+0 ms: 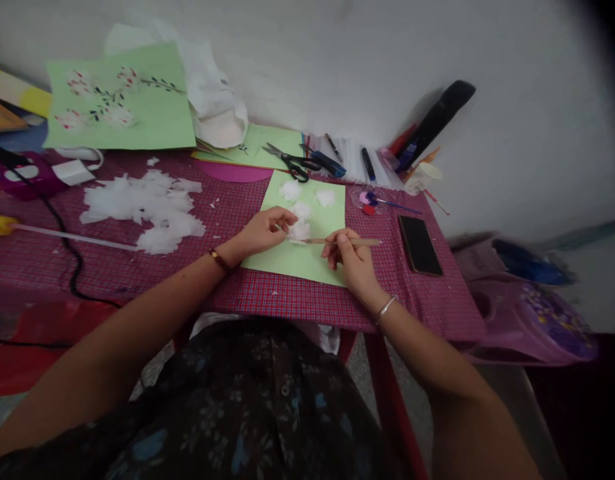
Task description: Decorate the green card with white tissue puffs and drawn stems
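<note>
A light green sheet of paper (272, 257) lies in front of me with several fluffy white tissue puffs (324, 197) on it. My right hand (354, 260) grips a thin light-brown stick (364, 242), held almost level; its left end meets the lowest puff (300, 231). Whether that end has bristles is too blurred to tell. At the same puff, from the left, my left hand (264, 230) has its fingers curled in a pinch at the edge. What sits between those fingertips, if anything, is hidden.
Torn white tissue (147, 200) is heaped at left. Behind stands a green card with blossom branches (117, 100). Black scissors (292, 162), a blue cutter (328, 163) and pens lie at the back. A phone (420, 245) and a paintbrush (400, 206) are at right. A black cable (62, 233) crosses the left side.
</note>
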Available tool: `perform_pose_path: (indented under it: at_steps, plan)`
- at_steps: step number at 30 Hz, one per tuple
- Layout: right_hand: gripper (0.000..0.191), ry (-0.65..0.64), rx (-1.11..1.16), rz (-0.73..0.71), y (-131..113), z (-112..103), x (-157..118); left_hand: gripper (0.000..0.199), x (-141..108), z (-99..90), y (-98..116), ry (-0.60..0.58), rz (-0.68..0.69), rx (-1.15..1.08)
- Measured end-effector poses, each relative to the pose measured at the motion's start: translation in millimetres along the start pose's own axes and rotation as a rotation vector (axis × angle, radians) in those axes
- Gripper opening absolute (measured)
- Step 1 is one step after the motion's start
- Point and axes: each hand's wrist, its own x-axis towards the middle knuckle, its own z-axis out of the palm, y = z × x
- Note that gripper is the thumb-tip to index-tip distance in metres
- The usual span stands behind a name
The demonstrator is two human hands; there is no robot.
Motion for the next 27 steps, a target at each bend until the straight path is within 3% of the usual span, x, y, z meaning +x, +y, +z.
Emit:
perform_pose_path:
  at_steps: [6,9,18,27]
  plan:
    - [0.038,0.053,0.071,0.069,0,-1,3,0.027,-5,-0.3,15,-0.017,0.191,0.13]
    - [0.037,0.038,0.08,0.083,-1,-1,4,0.011,-5,2.2,14,0.019,0.248,0.216]
    - [0.036,-0.018,0.029,0.038,1,-3,2,0.017,-8,-5.0,25,0.04,0.064,0.246]
    - [0.041,-0.074,-0.112,-0.009,3,-1,4,0.011,-5,2.9,11,-0.011,0.002,0.292]
